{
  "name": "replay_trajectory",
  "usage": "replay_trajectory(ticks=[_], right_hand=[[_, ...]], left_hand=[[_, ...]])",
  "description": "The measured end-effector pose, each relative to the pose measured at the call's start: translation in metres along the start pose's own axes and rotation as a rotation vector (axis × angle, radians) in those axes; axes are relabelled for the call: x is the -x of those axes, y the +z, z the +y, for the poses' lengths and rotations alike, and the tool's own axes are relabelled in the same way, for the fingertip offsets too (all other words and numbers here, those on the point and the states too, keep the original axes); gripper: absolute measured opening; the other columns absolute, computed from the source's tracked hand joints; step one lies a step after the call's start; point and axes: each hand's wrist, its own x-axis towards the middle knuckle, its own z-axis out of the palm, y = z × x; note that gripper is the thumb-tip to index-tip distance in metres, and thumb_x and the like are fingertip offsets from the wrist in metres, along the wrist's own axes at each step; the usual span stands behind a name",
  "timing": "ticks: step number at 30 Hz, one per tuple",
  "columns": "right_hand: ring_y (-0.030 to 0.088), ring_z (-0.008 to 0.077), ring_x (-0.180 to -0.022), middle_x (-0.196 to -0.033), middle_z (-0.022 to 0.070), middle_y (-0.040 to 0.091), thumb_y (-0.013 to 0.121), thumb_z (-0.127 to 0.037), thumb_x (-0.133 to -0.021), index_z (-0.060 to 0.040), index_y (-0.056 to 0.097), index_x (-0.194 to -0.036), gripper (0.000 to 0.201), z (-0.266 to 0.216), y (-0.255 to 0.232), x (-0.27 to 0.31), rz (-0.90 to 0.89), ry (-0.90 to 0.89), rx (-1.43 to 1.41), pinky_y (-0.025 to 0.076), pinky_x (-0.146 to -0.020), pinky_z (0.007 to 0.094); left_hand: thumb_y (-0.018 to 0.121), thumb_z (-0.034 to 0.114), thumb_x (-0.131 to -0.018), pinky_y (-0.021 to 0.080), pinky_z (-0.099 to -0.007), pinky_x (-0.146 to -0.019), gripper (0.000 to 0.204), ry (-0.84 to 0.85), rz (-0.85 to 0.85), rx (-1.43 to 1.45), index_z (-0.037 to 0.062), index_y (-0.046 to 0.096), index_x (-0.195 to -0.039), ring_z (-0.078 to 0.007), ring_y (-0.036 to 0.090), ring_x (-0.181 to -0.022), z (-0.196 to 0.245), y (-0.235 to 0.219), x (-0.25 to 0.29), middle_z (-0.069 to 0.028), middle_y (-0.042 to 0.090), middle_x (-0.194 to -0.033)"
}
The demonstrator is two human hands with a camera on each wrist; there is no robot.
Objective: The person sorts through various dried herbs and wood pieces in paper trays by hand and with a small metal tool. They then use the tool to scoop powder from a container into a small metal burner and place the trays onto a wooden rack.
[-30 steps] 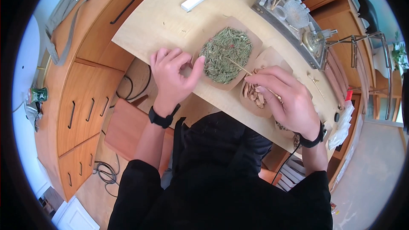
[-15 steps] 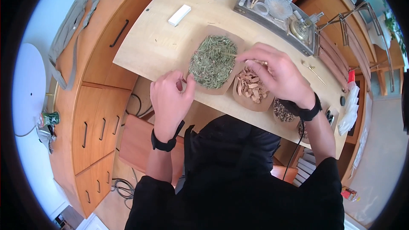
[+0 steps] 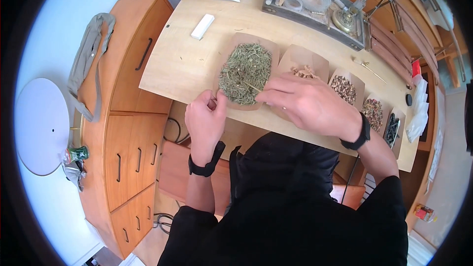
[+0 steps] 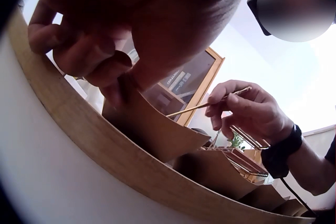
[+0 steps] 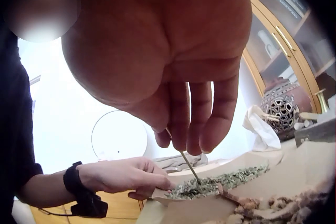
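Your right grip (image 3: pixel 315 104) is drawn narrow on a thin, straight, tan stick (image 5: pixel 189 165), pinched between thumb and fingers, with the stick's far end down in a loose heap of dried, grey-green, needle-like herbs (image 3: pixel 245 69). Your left grip (image 3: pixel 204 118) is closed in at the near-left corner of the brown paper tray (image 3: pixel 239 38) under the herbs and appears to pinch its rim.

The stick should feel very light and fairly stiff, though thin enough that a hard sideways push might snap it; hold it lightly, well up its shaft, above the heap. The herbs look light, springy and probably brittle, so lifting and turning should crush fewer than pressing down. The tray seems thin and pliant: steady it by the corner or rim, since a strong squeeze may buckle the wall and a tug could slide it on the pale wooden table (image 3: pixel 189 64).

Just to the right sits a second brown paper tray (image 3: pixel 300 55) of tan wood chips (image 3: pixel 305 72); past the herbs, a white rectangular block (image 3: pixel 202 26) lies apart.
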Motion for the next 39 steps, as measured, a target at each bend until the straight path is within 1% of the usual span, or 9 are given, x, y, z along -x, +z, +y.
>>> replay_trajectory(ticks=[4, 6, 8, 14, 23, 27, 32, 33, 39], right_hand=[[0.063, 0.029, -0.096, -0.099, 0.0084, 0.059, 0.064, -0.002, -0.076, -0.0024, 0.064, -0.108, 0.033, -0.019, -0.004, 0.011, 0.069, -0.034, 0.045, 0.056, -0.079, 0.04], [0.062, 0.0289, -0.096, -0.099, 0.0093, 0.059, 0.063, -0.003, -0.076, -0.0016, 0.063, -0.109, 0.033, -0.023, -0.002, 0.013, -0.072, -0.03, -0.025, 0.056, -0.081, 0.0386], [0.063, 0.0287, -0.097, -0.099, 0.0103, 0.06, 0.062, -0.003, -0.078, -0.0012, 0.064, -0.109, 0.032, -0.019, 0.004, 0.013, -0.078, -0.009, -0.02, 0.056, -0.082, 0.039], [0.066, 0.0306, -0.094, -0.1, 0.0102, 0.063, 0.061, 0.0, -0.078, -0.0023, 0.067, -0.11, 0.033, 0.018, 0.011, 0.001, 0.073, 0.078, 0.065, 0.057, -0.078, 0.0414], [0.064, 0.0327, -0.096, -0.103, 0.008, 0.065, 0.062, 0.002, -0.074, -0.0043, 0.068, -0.112, 0.039, 0.016, -0.003, -0.006, 0.182, 0.136, 0.175, 0.056, -0.08, 0.0414], [0.064, 0.0324, -0.096, -0.103, 0.0086, 0.064, 0.061, 0.002, -0.075, -0.0036, 0.067, -0.111, 0.037, 0.027, 0.013, -0.003, 0.126, 0.15, 0.126, 0.056, -0.08, 0.0411], [0.064, 0.0287, -0.099, -0.103, 0.0083, 0.063, 0.061, 0.001, -0.076, -0.0033, 0.066, -0.112, 0.037, 0.006, 0.019, 0.008, 0.125, 0.011, 0.078, 0.056, -0.083, 0.0391], [0.063, 0.0311, -0.101, -0.103, 0.0119, 0.063, 0.056, -0.011, -0.085, 0.0015, 0.063, -0.108, 0.027, -0.003, 0.008, 0.008, 0.032, 0.026, 0.087, 0.055, -0.085, 0.0406], [0.06, 0.0285, -0.099, -0.105, 0.0107, 0.06, 0.055, -0.012, -0.085, 0.0019, 0.062, -0.105, 0.025, -0.03, -0.001, 0.019, -0.042, 0.022, 0.037, 0.054, -0.083, 0.0383]], left_hand=[[0.066, 0.028, -0.093, 0.041, -0.0432, -0.051, 0.041, -0.003, 0.005, 0.006, -0.0012, 0.055, -0.066, -0.0323, 0.054, -0.047, 0.002, 0.001, 0.001, -0.0147, 0.055, -0.053], [0.066, 0.028, -0.093, 0.041, -0.0431, -0.051, 0.041, 0.013, 0.01, 0.006, -0.0014, 0.055, -0.066, -0.0322, 0.054, -0.047, 0.001, 0.003, 0.001, -0.0148, 0.055, -0.053], [0.066, 0.028, -0.093, 0.041, -0.043, -0.051, 0.041, 0.03, 0.017, 0.002, -0.0016, 0.055, -0.067, -0.032, 0.054, -0.047, -0.001, 0.003, 0.001, -0.0149, 0.055, -0.053], [0.066, 0.028, -0.094, 0.041, -0.0431, -0.051, 0.042, 0.059, 0.011, -0.01, -0.0026, 0.055, -0.068, -0.0325, 0.054, -0.047, 0.001, 0.002, 0.002, -0.0157, 0.054, -0.053], [0.066, 0.027, -0.095, 0.037, -0.0387, -0.049, 0.043, 0.076, 0.002, 0.037, -0.0025, 0.054, -0.067, -0.0216, 0.045, -0.044, 0.0, 0.003, 0.005, -0.0126, 0.051, -0.05], [0.066, 0.027, -0.096, 0.036, -0.0371, -0.048, 0.044, 0.063, -0.006, 0.087, -0.0031, 0.053, -0.067, -0.0177, 0.043, -0.045, 0.002, 0.004, 0.004, -0.0123, 0.051, -0.05], [0.066, 0.026, -0.096, 0.036, -0.0367, -0.048, 0.043, 0.026, -0.011, 0.069, -0.0029, 0.052, -0.067, -0.0171, 0.042, -0.046, 0.003, 0.003, 0.005, -0.0124, 0.052, -0.051], [0.066, 0.025, -0.096, 0.036, -0.0368, -0.049, 0.043, 0.022, -0.019, 0.066, -0.0029, 0.051, -0.067, -0.0174, 0.043, -0.046, 0.004, 0.002, 0.005, -0.0123, 0.052, -0.052], [0.066, 0.024, -0.096, 0.037, -0.037, -0.049, 0.043, 0.021, -0.024, 0.089, -0.0023, 0.049, -0.067, -0.0184, 0.044, -0.046, -0.001, 0.005, 0.005, -0.0119, 0.052, -0.052]])
